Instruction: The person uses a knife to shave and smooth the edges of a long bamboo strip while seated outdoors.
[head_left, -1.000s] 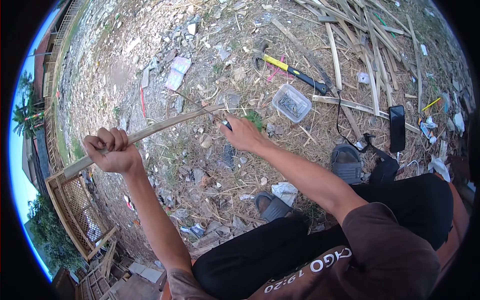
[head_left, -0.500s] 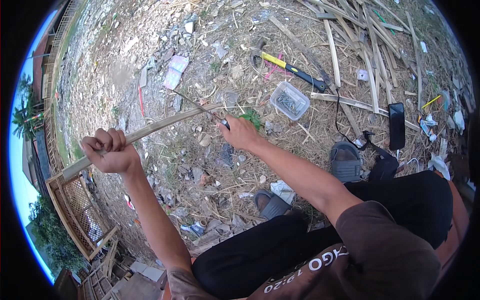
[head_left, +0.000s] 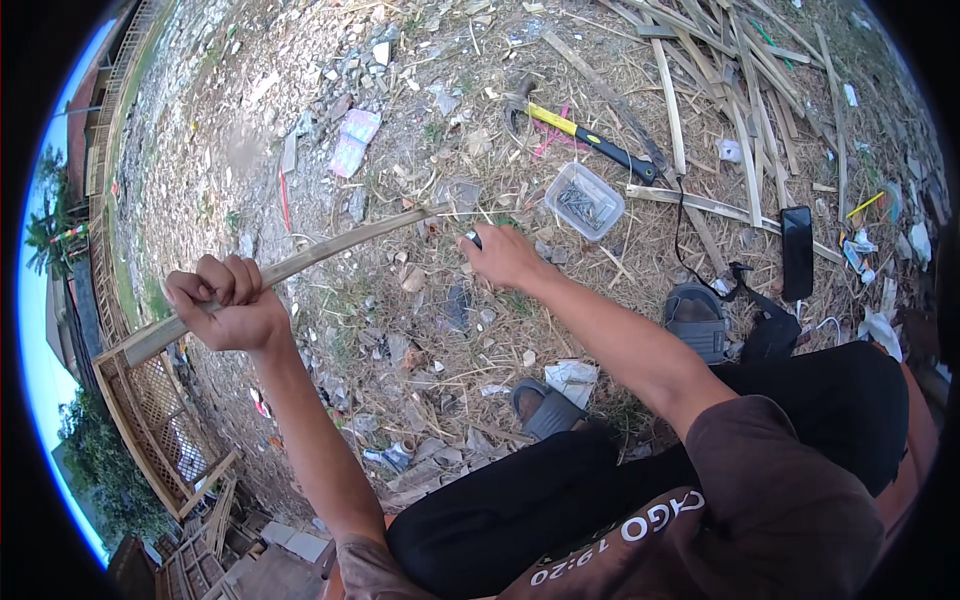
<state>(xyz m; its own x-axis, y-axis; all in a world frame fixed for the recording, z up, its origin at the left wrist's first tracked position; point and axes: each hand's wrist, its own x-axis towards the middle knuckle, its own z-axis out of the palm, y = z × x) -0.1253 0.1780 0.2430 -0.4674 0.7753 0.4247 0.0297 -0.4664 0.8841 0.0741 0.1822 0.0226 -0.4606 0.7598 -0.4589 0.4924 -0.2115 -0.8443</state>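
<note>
My left hand [head_left: 226, 300] is wrapped around a long wooden strip [head_left: 340, 245], which slants up and away to the right from beyond my fist. Past the far end of the strip, my right hand [head_left: 505, 256] is closed around the dark handle of a knife [head_left: 474, 240]. Its blade cannot be made out now, though it shows in the earlier picture. A gap separates my right hand from the wood. To the right of that hand sits a clear plastic tub [head_left: 552, 212] holding several nails [head_left: 583, 206].
A hammer [head_left: 590, 140] with a yellow and black handle lies beyond the tub. Loose wooden strips [head_left: 735, 80] are piled at the far right. A black phone [head_left: 796, 252] lies by my sandalled foot [head_left: 696, 322]. Lattice panel [head_left: 165, 420] stands at left; litter [head_left: 355, 143] dots the ground.
My right hand has moved right, away from the strip, with the knife; the blade that lay across the wood's far end no longer shows. My left hand keeps its grip, nearly still.
</note>
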